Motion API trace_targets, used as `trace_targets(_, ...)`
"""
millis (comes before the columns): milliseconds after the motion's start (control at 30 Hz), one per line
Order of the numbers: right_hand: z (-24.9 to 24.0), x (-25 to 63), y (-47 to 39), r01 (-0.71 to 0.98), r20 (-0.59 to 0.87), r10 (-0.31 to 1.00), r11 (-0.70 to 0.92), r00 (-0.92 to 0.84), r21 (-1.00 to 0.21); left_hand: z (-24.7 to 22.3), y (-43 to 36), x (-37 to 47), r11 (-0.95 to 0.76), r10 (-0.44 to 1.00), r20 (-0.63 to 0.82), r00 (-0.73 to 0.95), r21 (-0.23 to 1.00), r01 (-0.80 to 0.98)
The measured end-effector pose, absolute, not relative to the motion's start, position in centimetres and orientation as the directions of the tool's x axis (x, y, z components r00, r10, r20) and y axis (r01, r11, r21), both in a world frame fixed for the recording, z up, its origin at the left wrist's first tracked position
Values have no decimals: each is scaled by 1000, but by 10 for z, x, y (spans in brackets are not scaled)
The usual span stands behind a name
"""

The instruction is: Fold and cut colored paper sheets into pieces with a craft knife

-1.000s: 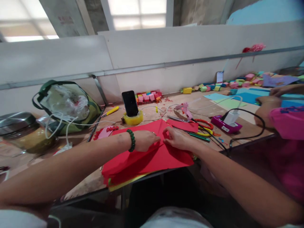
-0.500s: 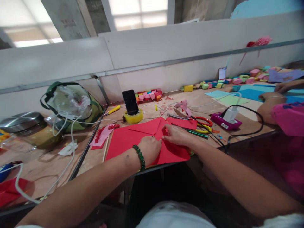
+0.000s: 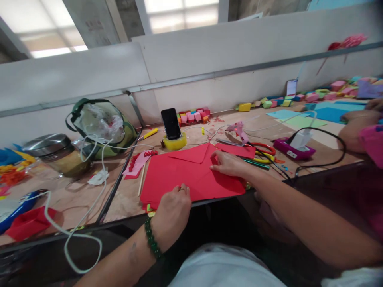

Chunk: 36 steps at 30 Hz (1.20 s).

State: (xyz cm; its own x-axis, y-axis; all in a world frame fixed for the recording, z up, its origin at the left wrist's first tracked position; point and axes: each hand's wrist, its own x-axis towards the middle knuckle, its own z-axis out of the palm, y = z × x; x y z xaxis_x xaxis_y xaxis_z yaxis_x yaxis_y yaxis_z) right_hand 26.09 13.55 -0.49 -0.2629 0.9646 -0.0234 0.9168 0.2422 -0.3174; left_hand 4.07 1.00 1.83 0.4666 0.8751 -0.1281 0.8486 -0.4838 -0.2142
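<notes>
Red paper [image 3: 167,175] lies at the table's [image 3: 119,205] front edge, your left hand [image 3: 173,213] and right hand [image 3: 229,164] at it; whether either grips it, I can't tell. Scissors [image 3: 265,145] and glue gun [image 3: 238,130] crowd beyond your right; a stick [image 3: 142,179] lies left.

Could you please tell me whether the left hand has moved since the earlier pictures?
Yes: the left hand has moved away from the black phone, to the near edge of the red paper.
</notes>
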Motion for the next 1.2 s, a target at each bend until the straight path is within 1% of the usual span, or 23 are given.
trace_targets(100, -5, 260, 138, 913, -28, 962, 247, -270, -325, 11, -6, 25, -417, 909, -90, 407, -203, 886)
trace_targets(233, 0, 261, 141, 913, -39, 962, 243, -270, -328, 2, -20, 5, -385, 923, -56, 381, -176, 906)
trace_targets(333, 9, 257, 137, 909, -30, 960, 253, -278, -330, -3, -25, -4, -376, 926, -42, 374, -128, 918)
trace_targets(400, 17, 247, 128, 899, -2, 954, 283, -301, -334, -5, -25, -7, -384, 923, -33, 383, -100, 918)
trace_targets(467, 24, 231, 117, 872, 14, 932, 343, -361, -349, -5, -24, -7, -387, 922, -25, 386, -94, 917)
trace_targets(567, 25, 202, 106, 811, -50, 869, 436, -492, -391, -5, -23, -5, -388, 920, 3, 391, -104, 916)
trace_targets(667, 19, 187, 108, 788, -135, 827, 451, -545, -419, -7, -24, -5, -383, 920, 45, 388, -98, 919)
trace_targets(767, 14, 198, 123, 795, -185, 822, 424, -539, -433, -12, -27, -9, -381, 918, 93, 386, -68, 922)
trace_targets(900, 14, 235, 145, 832, -222, 855, 343, -468, -435, -25, -31, -14, -399, 896, 196, 398, -37, 916)
trace_targets(1033, 18, 262, 156, 869, -323, 865, 222, -385, -441, -35, -33, -17, -411, 859, 303, 412, -70, 909)
trace_targets(1100, 20, 266, 157, 876, -359, 862, 175, -357, -448, -38, -34, -18, -419, 845, 326, 424, -88, 904)
trace_targets(1200, 22, 266, 156, 884, -376, 865, 146, -332, -444, -38, -36, -20, -440, 824, 343, 450, -112, 891)
